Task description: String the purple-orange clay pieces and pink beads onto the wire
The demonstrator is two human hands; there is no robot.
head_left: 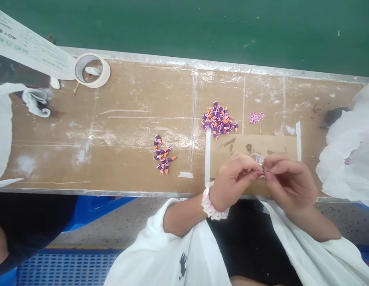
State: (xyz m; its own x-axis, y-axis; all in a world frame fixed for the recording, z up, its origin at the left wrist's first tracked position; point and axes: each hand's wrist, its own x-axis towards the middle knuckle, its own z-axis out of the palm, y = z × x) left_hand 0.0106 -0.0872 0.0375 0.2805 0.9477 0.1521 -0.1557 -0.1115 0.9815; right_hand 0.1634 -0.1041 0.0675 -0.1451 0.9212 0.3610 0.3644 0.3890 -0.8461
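Note:
Over a cardboard sheet (228,149), my left hand (234,178) and my right hand (291,178) meet fingertip to fingertip in a pinch. A tiny dark, pinkish bit shows at the fingertips; its kind is too small to make out. Just beyond the fingers sits a small clear round dish (257,158). Past my left hand lies a heap of small purple, orange and white figures (218,119). Right of that heap is a little pile of tiny pink-purple pieces (256,117). A smaller group of the same figures (163,159) lies to the left.
A tape roll (93,70) and a printed sheet (32,47) lie at the far left. White plastic bags flank the work surface, one bag (348,151) close to my right hand. Beyond the table's far edge is a green surface (202,31). Another person's leg (32,230) shows lower left.

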